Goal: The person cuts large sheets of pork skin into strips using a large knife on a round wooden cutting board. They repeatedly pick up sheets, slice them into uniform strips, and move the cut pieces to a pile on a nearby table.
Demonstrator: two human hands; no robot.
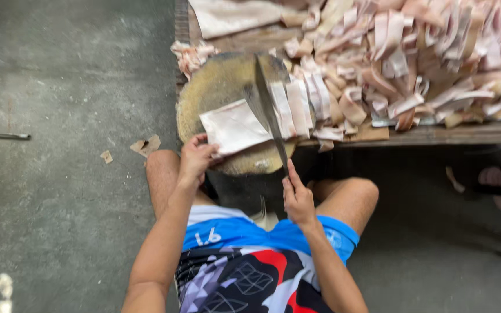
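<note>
- On the round chopping block (204,93), the pale skin sheet (233,127) lies pinned by left hand (195,157) fingers at its near corner.
- Right hand (298,200) grips the cleaver (268,107), blade running lengthwise along the sheet's right edge, beside cut strips (297,107).

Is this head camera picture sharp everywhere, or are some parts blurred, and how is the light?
In the head view the light is soft and even, with no glare; the long dark cleaver blade is smeared by motion blur, the pile of pale pink cut strips looks soft, and the left hand and right hand are only slightly blurred.
</note>
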